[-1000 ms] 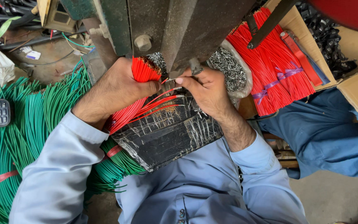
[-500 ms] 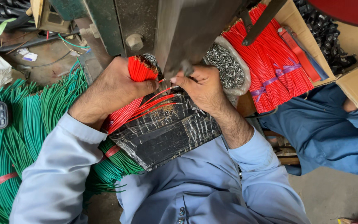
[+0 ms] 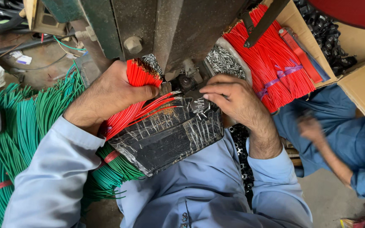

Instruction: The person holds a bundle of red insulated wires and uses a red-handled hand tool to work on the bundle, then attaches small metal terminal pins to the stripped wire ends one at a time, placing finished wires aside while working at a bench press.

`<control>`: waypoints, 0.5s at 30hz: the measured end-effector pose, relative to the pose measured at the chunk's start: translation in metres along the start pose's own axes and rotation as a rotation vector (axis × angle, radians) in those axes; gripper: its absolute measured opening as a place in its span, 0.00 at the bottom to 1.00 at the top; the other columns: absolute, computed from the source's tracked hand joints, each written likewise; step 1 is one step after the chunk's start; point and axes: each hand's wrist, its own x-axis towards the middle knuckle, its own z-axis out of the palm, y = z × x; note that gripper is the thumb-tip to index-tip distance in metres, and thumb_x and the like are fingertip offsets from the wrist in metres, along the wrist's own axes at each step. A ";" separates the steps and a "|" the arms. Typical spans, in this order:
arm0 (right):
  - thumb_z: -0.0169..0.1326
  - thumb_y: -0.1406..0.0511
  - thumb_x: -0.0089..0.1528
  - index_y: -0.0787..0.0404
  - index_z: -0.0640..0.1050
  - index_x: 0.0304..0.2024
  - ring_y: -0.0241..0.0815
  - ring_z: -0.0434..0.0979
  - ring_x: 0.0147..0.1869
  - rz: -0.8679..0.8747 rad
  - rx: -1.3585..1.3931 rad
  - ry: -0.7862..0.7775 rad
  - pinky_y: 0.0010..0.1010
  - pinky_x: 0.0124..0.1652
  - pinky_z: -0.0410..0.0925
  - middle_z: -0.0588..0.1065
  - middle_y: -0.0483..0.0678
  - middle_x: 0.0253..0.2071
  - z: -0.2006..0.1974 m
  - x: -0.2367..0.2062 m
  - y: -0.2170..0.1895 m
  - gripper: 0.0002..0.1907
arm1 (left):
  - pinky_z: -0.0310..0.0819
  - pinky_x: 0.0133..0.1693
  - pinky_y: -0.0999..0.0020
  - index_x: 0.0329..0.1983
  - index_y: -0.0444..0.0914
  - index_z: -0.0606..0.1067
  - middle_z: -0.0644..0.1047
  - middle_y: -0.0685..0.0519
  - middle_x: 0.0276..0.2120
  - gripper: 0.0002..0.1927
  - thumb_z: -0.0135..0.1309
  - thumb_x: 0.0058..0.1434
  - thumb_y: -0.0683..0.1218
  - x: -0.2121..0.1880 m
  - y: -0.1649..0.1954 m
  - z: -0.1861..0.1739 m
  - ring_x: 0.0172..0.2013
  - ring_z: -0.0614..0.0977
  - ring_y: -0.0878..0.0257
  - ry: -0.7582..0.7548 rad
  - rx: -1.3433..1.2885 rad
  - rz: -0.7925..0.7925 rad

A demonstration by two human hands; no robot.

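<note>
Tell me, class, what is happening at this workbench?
A person in a light blue shirt sits at a green metal machine. The left hand grips a bundle of red wires, a few ends fanned out toward the machine. The right hand rests, fingers down, on a black tray beside small metal terminals. Green wires lie to the left, more red wires in a cardboard box to the right. Another person's blurred hand shows at right.

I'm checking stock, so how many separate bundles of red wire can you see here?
2: one bundle of red wires gripped in the left hand, one tied bundle in the cardboard box at upper right. More may be hidden.
</note>
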 end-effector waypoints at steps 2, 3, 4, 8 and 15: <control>0.62 0.68 0.62 0.61 0.84 0.43 0.45 0.81 0.48 -0.022 -0.057 0.023 0.35 0.49 0.73 0.78 0.49 0.42 0.003 -0.003 0.002 0.07 | 0.76 0.36 0.69 0.37 0.34 0.81 0.81 0.55 0.26 0.07 0.60 0.56 0.42 0.002 -0.001 0.002 0.31 0.78 0.71 0.003 0.023 0.028; 0.62 0.67 0.62 0.61 0.84 0.41 0.46 0.81 0.48 -0.035 -0.085 0.034 0.36 0.49 0.72 0.78 0.49 0.41 0.006 -0.003 0.003 0.07 | 0.76 0.36 0.69 0.37 0.35 0.81 0.81 0.56 0.27 0.08 0.60 0.56 0.42 0.002 -0.001 0.002 0.31 0.79 0.71 0.007 0.036 0.041; 0.62 0.67 0.61 0.61 0.84 0.41 0.45 0.81 0.48 -0.028 -0.076 0.034 0.36 0.49 0.73 0.78 0.49 0.41 0.009 -0.004 0.005 0.06 | 0.76 0.36 0.69 0.37 0.35 0.80 0.81 0.56 0.26 0.08 0.60 0.56 0.42 0.002 -0.001 0.002 0.31 0.78 0.71 0.007 0.045 0.040; 0.61 0.69 0.62 0.63 0.81 0.40 0.42 0.82 0.46 0.055 -0.003 0.059 0.33 0.48 0.74 0.80 0.48 0.40 0.014 -0.005 0.010 0.05 | 0.76 0.35 0.69 0.37 0.35 0.80 0.80 0.55 0.25 0.08 0.61 0.55 0.42 0.001 0.000 0.002 0.30 0.77 0.71 0.005 0.048 0.022; 0.52 0.75 0.68 0.68 0.78 0.47 0.37 0.81 0.45 0.105 0.469 0.195 0.28 0.47 0.76 0.79 0.48 0.41 0.027 0.005 0.018 0.06 | 0.75 0.35 0.69 0.36 0.34 0.80 0.79 0.56 0.25 0.07 0.61 0.56 0.43 0.001 0.000 0.000 0.29 0.77 0.71 -0.016 0.042 0.056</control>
